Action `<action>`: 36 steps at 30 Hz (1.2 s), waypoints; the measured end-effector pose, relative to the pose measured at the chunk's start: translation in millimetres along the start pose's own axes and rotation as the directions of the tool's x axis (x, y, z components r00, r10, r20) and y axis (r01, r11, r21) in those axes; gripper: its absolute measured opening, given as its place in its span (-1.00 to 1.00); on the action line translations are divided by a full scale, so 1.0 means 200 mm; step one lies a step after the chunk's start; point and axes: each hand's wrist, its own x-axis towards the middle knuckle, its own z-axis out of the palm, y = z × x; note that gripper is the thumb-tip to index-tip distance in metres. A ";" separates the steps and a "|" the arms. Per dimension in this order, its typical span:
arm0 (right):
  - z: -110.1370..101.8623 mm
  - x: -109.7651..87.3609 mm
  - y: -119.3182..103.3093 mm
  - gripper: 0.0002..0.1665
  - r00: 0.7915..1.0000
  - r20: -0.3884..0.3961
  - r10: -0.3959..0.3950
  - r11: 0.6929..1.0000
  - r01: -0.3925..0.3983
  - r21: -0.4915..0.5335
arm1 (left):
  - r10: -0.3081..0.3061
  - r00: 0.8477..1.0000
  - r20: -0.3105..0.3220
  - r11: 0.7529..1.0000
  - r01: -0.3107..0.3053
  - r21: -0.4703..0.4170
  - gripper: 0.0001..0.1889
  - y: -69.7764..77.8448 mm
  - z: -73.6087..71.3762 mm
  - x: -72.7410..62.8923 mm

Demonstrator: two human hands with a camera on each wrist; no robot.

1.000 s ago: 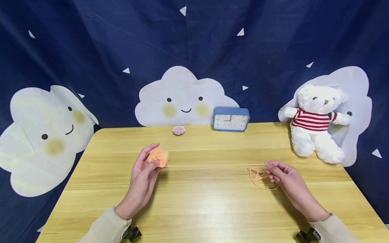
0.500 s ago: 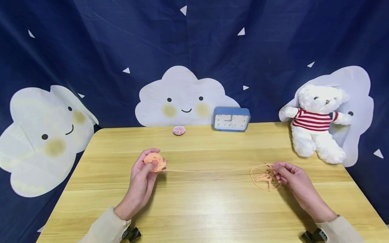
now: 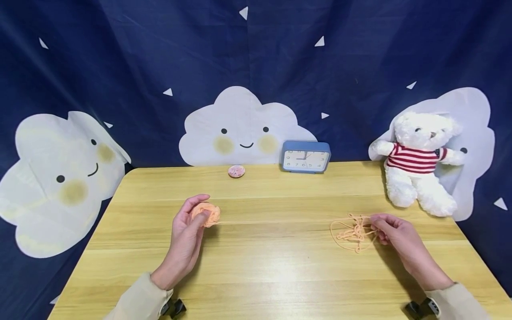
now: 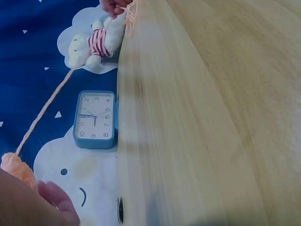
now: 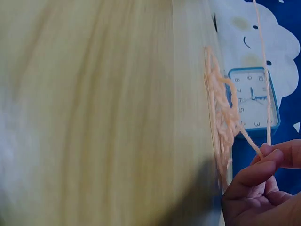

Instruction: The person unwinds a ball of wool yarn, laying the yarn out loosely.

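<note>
In the head view my left hand [image 3: 185, 238] grips a small ball of peach yarn [image 3: 213, 214], thumb pressed on its face and fingers behind it. A single strand [image 4: 44, 108] runs from the ball across to my right hand [image 3: 396, 235], stretched nearly straight above the table. My right thumb and forefinger pinch that strand, as the right wrist view shows. Beside the right fingers, a loose tangle of peach yarn [image 5: 223, 106] lies on the table, linked to the pinch by one length. The left fingers are partly hidden by the ball.
A blue alarm clock [image 3: 306, 158] and a round pink badge-like disc [image 3: 236, 171] stand along the back of the wooden table [image 3: 260, 262]. At the back right sits a white teddy bear [image 3: 416, 160] in a striped shirt. A dark blue cloud-patterned curtain [image 3: 152, 49] hangs behind.
My right hand has moved to the right, drawing the strand. The loose tangle beside it has spread and shifted slightly right. In my left hand the ball has turned and dropped a little.
</note>
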 end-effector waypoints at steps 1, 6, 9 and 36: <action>0.00 0.00 0.00 -0.76 1.000 -0.008 0.003 1.000 -0.003 -0.016 | 0.002 1.000 -0.006 1.000 -0.002 0.003 -0.62 0.00 0.00 0.00; -0.02 0.00 0.00 -0.76 0.999 -0.040 0.016 0.995 -0.020 -0.095 | 0.005 1.000 -0.019 1.000 -0.005 -0.004 -0.63 0.00 0.00 0.01; -0.03 0.00 0.00 -0.77 0.999 -0.036 0.026 0.992 -0.030 -0.119 | 0.001 1.000 -0.020 1.000 -0.001 -0.022 -0.64 0.00 0.00 0.01; -0.04 0.03 -0.04 -0.78 0.998 0.049 0.040 0.967 -0.027 -0.254 | -0.119 0.992 0.039 0.993 0.117 0.033 -0.82 0.01 0.00 0.00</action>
